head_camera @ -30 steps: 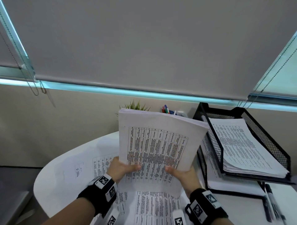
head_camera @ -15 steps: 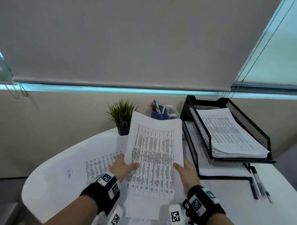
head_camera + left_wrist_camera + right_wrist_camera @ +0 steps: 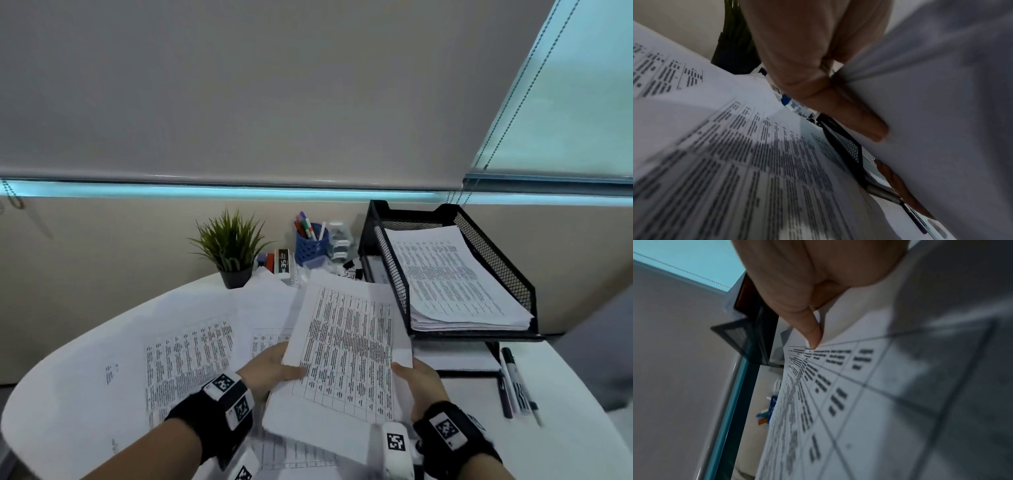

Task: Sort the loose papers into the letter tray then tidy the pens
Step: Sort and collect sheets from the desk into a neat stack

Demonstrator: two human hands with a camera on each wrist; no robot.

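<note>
White round table below a drawn blind. Held just above it, near the front edge: stack of printed sheets, pinched at its near corners. Left hand on the left side, thumb on top and fingers underneath; right hand on the right side, thumb pressing the printed face. Both hands clamped on paper, neither free. Long axis of stack running away from the body and leaning right, far edge close beside the mesh side wall of the tray. Tray ahead and to the right of the hands, two tiers, upper tier already bearing a thick pile, lower tier holding some paper as well. Right hand the nearer one to it; probably a swing to the right and a lift over the front lip called for, far edge going in first. More sheets flat on the table to the left and under the stack, not yet sorted. Pens loose on the table right of the tray's front, well apart from the cup at the back, near the plant.
</note>
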